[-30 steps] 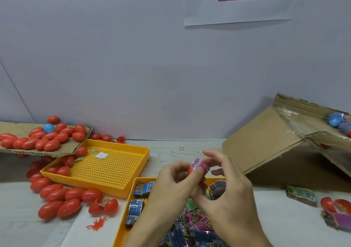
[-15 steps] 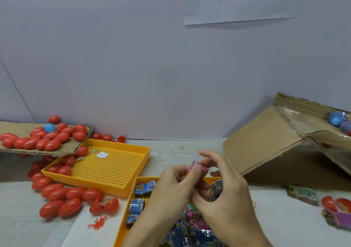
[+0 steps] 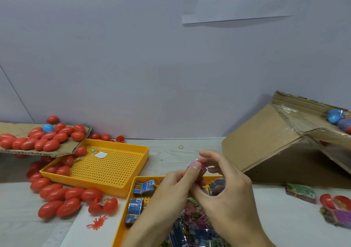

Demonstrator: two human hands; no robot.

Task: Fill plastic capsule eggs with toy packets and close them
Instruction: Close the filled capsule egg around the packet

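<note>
Both hands meet above the near yellow tray (image 3: 131, 205) of toy packets. My left hand (image 3: 171, 191) and my right hand (image 3: 226, 193) together pinch a pink toy packet (image 3: 200, 169), folded small, between thumbs and fingertips. A red capsule egg seems to sit under the packet, mostly hidden by my fingers. Blue packets (image 3: 144, 188) lie in the tray's left part, more mixed packets (image 3: 191, 226) lower down. An open red egg (image 3: 103, 205) with something inside lies left of the tray.
Several closed red eggs (image 3: 57, 199) lie on the table at left, more on a cardboard sheet (image 3: 62, 150) with one blue egg (image 3: 47, 128). A second yellow perforated tray (image 3: 106, 167) sits behind. A cardboard ramp (image 3: 266, 144) stands right; a green packet (image 3: 301, 191) and open red egg (image 3: 334, 201) beside it.
The pink packet has been pressed lower and folded tighter between my fingers; both hands sank slightly towards the tray.
</note>
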